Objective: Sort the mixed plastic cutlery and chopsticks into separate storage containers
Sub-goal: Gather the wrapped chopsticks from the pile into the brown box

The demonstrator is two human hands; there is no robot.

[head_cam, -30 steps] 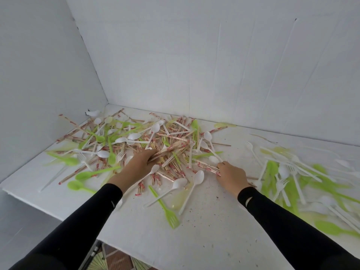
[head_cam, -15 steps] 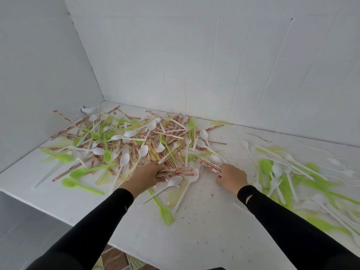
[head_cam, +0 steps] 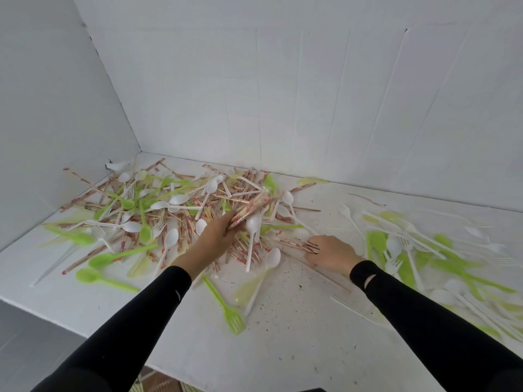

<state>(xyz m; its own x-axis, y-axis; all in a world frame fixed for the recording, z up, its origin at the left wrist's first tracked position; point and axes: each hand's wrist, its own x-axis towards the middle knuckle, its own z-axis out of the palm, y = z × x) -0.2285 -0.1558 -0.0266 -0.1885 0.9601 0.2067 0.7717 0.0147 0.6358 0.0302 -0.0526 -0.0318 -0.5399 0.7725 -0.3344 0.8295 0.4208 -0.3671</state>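
Gathering chopsticks looks to me like the step in hand. My left hand (head_cam: 215, 236) has its fingers curled round a bundle of chopsticks (head_cam: 250, 207), raised at a slant just above the mixed heap (head_cam: 158, 216), with a white spoon (head_cam: 252, 224) hanging against the bundle's near end. My right hand (head_cam: 332, 253) lies low on the table (head_cam: 283, 329), fingers curled over the ends of a few loose chopsticks (head_cam: 297, 244) that lie flat at the heap's near edge. Off to the right, apart from the heap, is a spread of forks and spoons (head_cam: 418, 250) with no chopsticks that I can make out in it. No storage container is in view, so I can't tell where the bundle should go. To do this well, I would shake or tilt the bundle so the spoon drops clear. I would square the sticks' ends against the table before adding more. With the right hand I would draw the loose sticks along their length, not sideways, so they don't drag spoons with them. The thin wrappers look slippery, so a firm grip near the middle seems safest.
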